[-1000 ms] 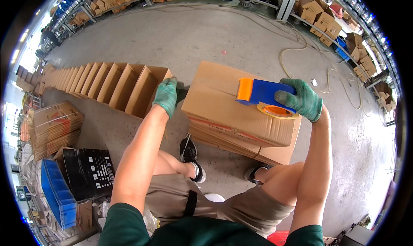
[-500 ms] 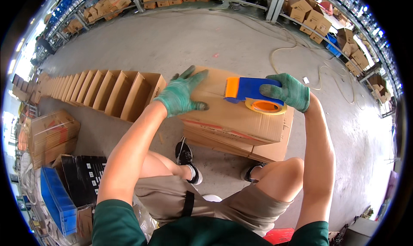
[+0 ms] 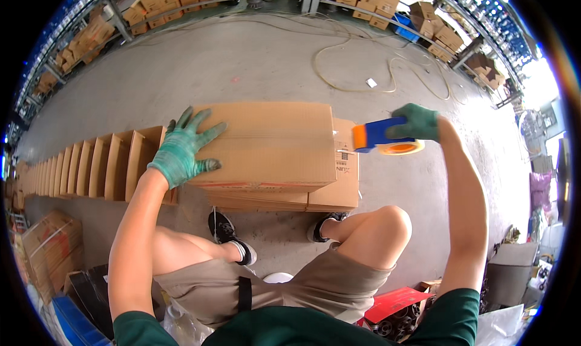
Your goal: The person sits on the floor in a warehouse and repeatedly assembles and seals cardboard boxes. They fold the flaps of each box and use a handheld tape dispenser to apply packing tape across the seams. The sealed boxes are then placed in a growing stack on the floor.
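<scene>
A closed cardboard box (image 3: pixel 272 143) lies in front of me on a stack of flat cardboard sheets (image 3: pixel 336 192). My left hand (image 3: pixel 186 147), in a green glove, rests on the left end of its top with the fingers spread. My right hand (image 3: pixel 415 122), gloved the same way, is wrapped round a blue and orange tape dispenser (image 3: pixel 378 134) with a yellowish roll of tape on it. The dispenser is off the right end of the box, apart from it in the picture and slightly blurred.
Left of the box runs a long row of open cardboard boxes (image 3: pixel 115 161). Strapped flat cartons (image 3: pixel 53 249) and a blue bin (image 3: pixel 75 322) stand at the lower left. A pale hose (image 3: pixel 318 71) loops over the floor. Shelving with cartons (image 3: pixel 375 4) lines the far side.
My right hand has carried the tape dispenser from over the box top out past its right end. My left hand stays on the left end. The whole view has turned rightward.
</scene>
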`<state>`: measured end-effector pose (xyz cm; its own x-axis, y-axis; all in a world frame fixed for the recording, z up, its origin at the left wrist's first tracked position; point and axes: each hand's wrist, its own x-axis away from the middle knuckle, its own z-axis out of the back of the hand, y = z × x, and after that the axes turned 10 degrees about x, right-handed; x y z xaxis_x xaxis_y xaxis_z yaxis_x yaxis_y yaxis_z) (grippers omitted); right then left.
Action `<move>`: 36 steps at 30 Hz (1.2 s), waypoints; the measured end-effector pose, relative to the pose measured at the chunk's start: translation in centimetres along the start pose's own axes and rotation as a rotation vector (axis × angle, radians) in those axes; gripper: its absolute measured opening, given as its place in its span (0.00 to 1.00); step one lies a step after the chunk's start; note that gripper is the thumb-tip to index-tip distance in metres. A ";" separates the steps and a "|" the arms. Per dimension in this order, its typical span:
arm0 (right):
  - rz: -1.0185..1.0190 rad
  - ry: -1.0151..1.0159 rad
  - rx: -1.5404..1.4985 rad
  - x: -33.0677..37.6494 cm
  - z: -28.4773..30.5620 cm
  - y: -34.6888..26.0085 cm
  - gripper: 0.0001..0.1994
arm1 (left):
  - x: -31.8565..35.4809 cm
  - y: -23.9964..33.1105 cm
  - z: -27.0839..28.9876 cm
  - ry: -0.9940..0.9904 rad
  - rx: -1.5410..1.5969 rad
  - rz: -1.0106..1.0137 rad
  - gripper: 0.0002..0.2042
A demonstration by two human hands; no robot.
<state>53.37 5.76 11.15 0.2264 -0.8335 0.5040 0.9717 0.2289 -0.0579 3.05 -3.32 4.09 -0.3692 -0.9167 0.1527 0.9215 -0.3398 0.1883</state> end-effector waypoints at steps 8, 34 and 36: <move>0.193 -0.069 -0.218 -0.5 -2.8 -4.8 0.27 | -2.6 6.1 -0.4 -0.039 -0.239 0.076 0.34; 0.479 0.275 0.249 1.4 -17.7 -5.4 0.29 | -14.2 18.6 -1.4 -0.185 0.019 -0.654 0.22; 0.236 0.321 -0.086 -0.1 -18.7 -5.4 0.23 | -14.2 18.9 -1.6 -0.150 0.006 -0.624 0.22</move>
<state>49.32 -4.77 -4.74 0.4405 -0.8806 0.1745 0.8893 0.4015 -0.2188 25.87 2.89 3.91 -0.8494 -0.5070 0.1467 0.5269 -0.7985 0.2913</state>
